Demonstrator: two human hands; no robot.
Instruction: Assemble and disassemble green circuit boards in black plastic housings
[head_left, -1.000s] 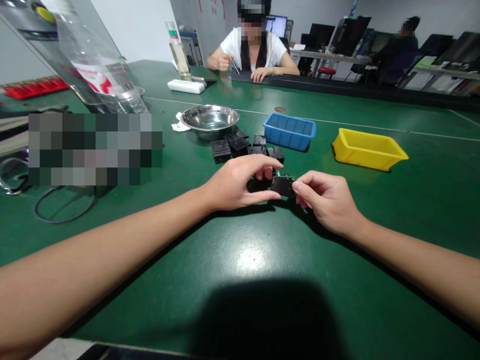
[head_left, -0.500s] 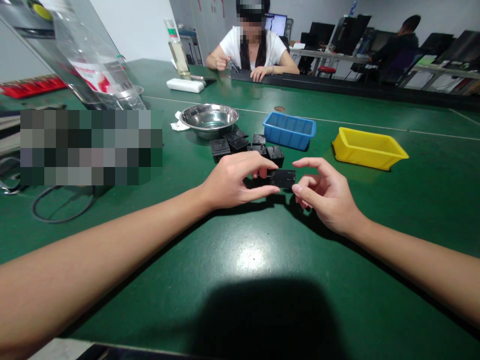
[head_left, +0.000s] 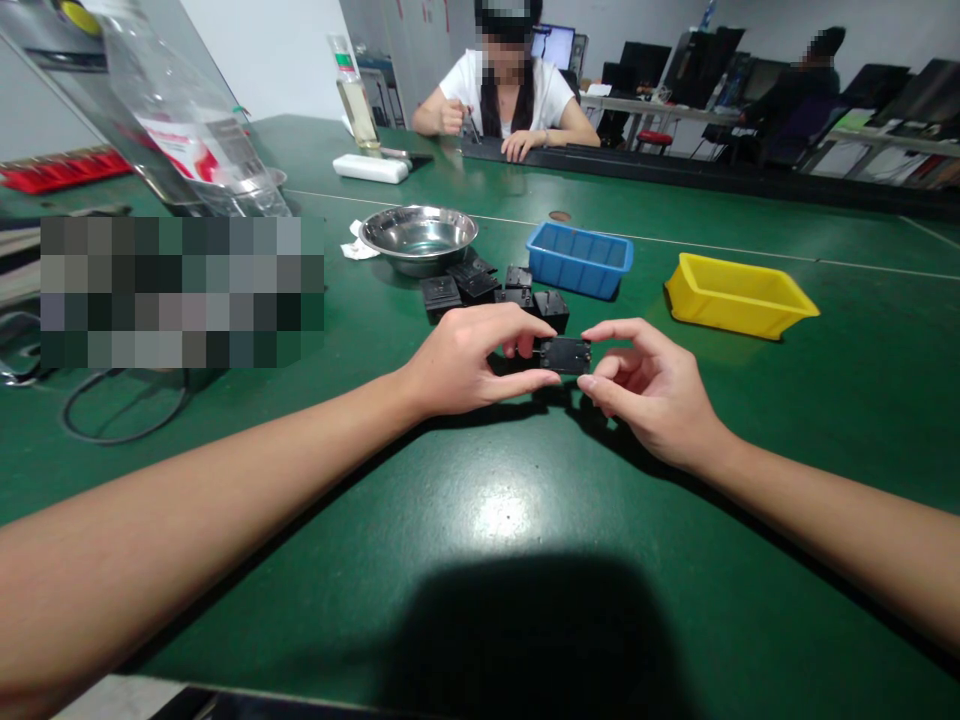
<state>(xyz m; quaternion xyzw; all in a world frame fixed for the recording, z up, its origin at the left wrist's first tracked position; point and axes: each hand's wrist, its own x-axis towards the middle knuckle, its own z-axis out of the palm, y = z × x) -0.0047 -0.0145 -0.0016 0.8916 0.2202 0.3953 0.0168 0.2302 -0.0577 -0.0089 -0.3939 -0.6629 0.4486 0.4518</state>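
A small black rectangular plastic box is held up level just above the green table, between both hands. My left hand pinches its left part, thumb below and index finger above. The thumb and index finger of my right hand close on its right end from the lower and upper corners, the other fingers curled. Just beyond my left hand lie several similar black plastic boxes, heaped together; my fingers hide some of them.
Behind the pile stand a steel bowl and a blue bin. A yellow bin is further right. Plastic bottles, a white case and a cable are on the left. Another person sits across the table.
My right thumb and index finger have moved slightly left onto the box's right end. The held box has turned a little. My left hand keeps its pinch.
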